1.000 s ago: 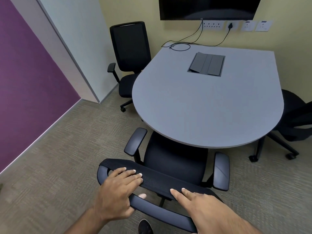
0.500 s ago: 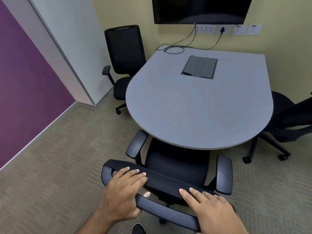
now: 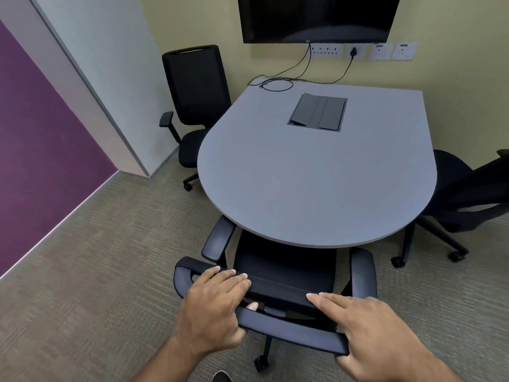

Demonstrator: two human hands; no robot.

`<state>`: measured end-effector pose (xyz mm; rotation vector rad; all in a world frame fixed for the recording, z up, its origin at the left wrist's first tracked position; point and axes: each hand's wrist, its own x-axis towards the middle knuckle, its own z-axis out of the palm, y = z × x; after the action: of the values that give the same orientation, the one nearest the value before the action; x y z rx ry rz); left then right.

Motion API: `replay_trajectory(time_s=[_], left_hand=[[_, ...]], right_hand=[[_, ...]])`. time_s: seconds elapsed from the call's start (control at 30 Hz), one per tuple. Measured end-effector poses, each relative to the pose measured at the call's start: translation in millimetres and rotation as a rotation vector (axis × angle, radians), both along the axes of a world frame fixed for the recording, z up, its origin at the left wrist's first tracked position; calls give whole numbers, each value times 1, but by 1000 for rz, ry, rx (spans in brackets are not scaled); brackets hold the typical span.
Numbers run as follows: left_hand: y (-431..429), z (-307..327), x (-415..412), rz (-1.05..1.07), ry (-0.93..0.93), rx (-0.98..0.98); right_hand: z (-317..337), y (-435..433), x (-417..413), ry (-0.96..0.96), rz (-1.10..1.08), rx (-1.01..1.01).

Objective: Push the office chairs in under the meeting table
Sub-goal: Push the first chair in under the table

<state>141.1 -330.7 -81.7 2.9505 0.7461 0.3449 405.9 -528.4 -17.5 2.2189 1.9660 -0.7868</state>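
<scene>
Both hands clamped on the near chair's (image 3: 286, 274) top rail: left hand (image 3: 214, 301) wrapped, thumb beneath; right hand (image 3: 371, 332) gripping its end, presumably for a straight, even shove. Black, padded arms, castors; seat partly beneath the meeting table's (image 3: 316, 175) rounded end (armrests at its edge).

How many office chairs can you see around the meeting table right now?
3. One chair at the near curved end, held at its backrest by the left hand and right hand. One at the far left by the wall. One at the right, partly cut off; others may be hidden.
</scene>
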Motion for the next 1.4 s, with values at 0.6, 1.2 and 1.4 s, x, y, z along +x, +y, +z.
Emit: replay_trajectory(time_s=[0.6,1.2,1.4], left_hand=[[-4,-9,-45,-9,27,1],[39,3,-66,-198,225,0],[59,5,-74,-308,193,-21]], right_hand=[[-38,-7,-45,20,20,186],[-26,29,-145,-168,-133,325],[-20,40,-163,-182,-222,311]])
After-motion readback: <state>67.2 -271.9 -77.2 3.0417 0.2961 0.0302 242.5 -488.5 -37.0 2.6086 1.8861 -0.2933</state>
